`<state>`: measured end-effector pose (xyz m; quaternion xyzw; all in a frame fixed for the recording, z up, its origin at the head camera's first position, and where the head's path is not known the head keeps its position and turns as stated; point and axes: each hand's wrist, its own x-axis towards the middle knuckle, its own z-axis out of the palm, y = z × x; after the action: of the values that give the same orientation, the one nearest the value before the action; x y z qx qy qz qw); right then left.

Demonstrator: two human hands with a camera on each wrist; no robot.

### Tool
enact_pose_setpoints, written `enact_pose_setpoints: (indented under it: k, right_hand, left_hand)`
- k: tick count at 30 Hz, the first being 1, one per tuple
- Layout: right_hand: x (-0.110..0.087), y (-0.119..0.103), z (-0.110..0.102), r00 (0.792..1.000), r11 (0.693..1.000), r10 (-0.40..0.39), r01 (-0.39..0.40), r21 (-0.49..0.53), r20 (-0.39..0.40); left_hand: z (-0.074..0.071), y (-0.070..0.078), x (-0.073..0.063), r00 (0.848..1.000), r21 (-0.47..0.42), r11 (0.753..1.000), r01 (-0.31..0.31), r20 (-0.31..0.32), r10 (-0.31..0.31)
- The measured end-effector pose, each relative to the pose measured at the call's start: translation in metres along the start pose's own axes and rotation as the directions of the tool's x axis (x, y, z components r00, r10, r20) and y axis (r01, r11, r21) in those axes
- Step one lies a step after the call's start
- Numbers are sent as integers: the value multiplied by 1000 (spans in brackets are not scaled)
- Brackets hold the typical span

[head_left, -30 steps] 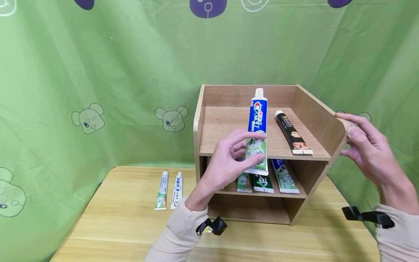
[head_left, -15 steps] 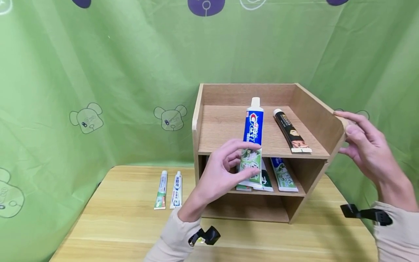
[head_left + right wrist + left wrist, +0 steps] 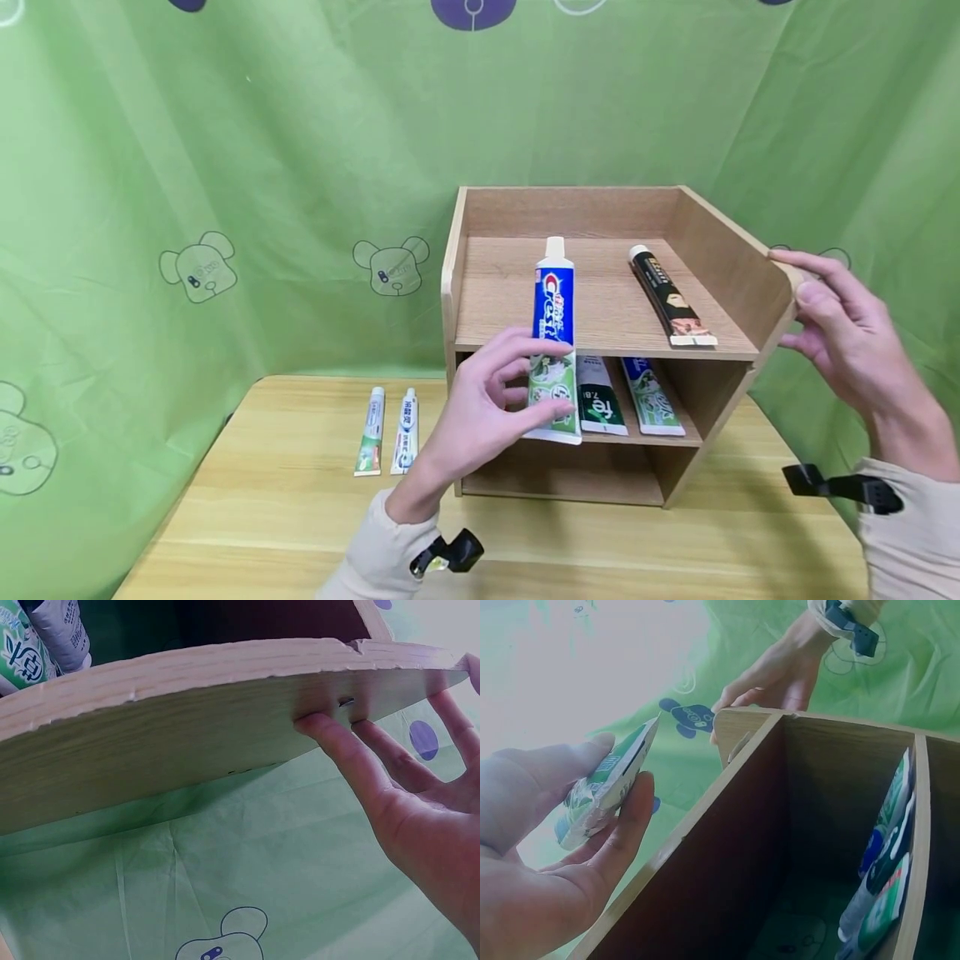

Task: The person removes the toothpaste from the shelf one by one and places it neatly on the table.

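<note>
A blue, white and green Crest toothpaste tube (image 3: pixel 553 304) is pinched between the thumb and fingers of my left hand (image 3: pixel 476 404), cap up, in front of a wooden desktop shelf (image 3: pixel 502 312). In the left wrist view, thumb and fingers press the tube (image 3: pixel 607 784) from both sides. My right hand (image 3: pixel 855 342) grips the front corner of the shelf's right side panel (image 3: pixel 738 275); the right wrist view shows fingers against its outer face (image 3: pixel 202 742). A black toothpaste tube (image 3: pixel 667 296) lies on the top board, right of the held tube.
The middle tier bears a dark green tube (image 3: pixel 602 404) and a blue-green tube (image 3: pixel 652 400); my left hand hides its left part. Two tubes, one green-ended (image 3: pixel 370 433), one white and blue (image 3: pixel 406 433), lie on the table (image 3: pixel 285 500). A green curtain (image 3: pixel 315 125) hangs behind.
My left hand has moved left and down with the Crest toothpaste tube, uncovering more of the dark green tube. The right hand stays on the side panel.
</note>
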<state>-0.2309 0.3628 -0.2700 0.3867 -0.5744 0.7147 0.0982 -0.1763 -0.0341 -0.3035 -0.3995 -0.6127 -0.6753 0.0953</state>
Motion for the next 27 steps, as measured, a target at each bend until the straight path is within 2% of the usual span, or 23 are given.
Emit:
enact_pose_setpoints:
  k: [5,12,22,27]
  right_hand:
    - [0,1,0,1000,1000,2,-2,2,3]
    - [0,2,-1,1000,1000,3,-2,2,-3]
    - [-2,2,-1,1000,1000,6,-6,-7,-4]
    - [-2,1,-1,1000,999,11,-12,-41,-18]
  left_hand:
    - [-6,1,-7,1000,7,1000,-3,-12,3]
    - [-13,3,-17,999,67,998,-3,-40,6]
    - [-29,11,-34,996,138,990,-29,-74,40]
    - [-38,16,-43,994,125,991,-38,-100,50]
